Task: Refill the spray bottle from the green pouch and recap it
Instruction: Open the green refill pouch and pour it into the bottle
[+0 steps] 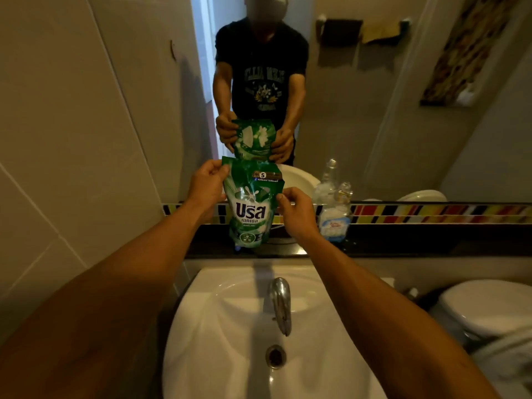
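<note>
Pouch (251, 201) stands upright, printed face toward camera, apparently pinched by both hands' (205, 187) (296, 216) grip.

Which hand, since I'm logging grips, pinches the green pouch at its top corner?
The left hand: it pinches the green pouch at its top left corner, while the right hand pinches the right edge lower down, near mid-height.
</note>
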A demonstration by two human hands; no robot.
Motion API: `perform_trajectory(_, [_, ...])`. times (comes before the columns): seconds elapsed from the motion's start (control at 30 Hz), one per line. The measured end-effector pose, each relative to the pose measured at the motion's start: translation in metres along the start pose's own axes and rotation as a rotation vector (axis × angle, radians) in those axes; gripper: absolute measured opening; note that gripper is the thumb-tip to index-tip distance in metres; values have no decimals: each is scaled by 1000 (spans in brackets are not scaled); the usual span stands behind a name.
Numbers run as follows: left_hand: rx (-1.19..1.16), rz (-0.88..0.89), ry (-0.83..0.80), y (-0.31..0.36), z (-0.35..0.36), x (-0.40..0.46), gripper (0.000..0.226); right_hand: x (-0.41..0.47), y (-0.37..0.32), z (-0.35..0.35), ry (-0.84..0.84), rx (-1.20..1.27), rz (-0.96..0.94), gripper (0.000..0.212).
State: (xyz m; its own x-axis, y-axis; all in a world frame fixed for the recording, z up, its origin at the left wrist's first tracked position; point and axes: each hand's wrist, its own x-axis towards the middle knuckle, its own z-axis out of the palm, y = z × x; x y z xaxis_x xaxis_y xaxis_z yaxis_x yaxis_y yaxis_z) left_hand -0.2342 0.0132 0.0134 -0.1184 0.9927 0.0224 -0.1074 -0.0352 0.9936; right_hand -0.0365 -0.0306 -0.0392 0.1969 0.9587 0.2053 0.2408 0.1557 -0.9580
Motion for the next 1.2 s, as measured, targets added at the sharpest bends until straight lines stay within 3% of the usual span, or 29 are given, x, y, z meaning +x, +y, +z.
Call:
perform_trajectory(0.1, [31,8,-56,1,28,-9,20,-8,0,-35,14,-7,9,13])
perform_trajectory(0.33, [66,38,-130,-1,87,-23,9,-15,7,-103,12,69,31,15])
perform_trajectory(0.57, [78,43,-138,-10,133,-30,19,-14,26,-143,21,180,94,16])
perform_trajectory(0.9, [156,52,-73,-23,152,-31,19,-8,49,-139,38,261,178,17])
perform_trajectory(1.2, [225,163,-45,-12,163,-20,6,7,46,-127,24,258,104,24])
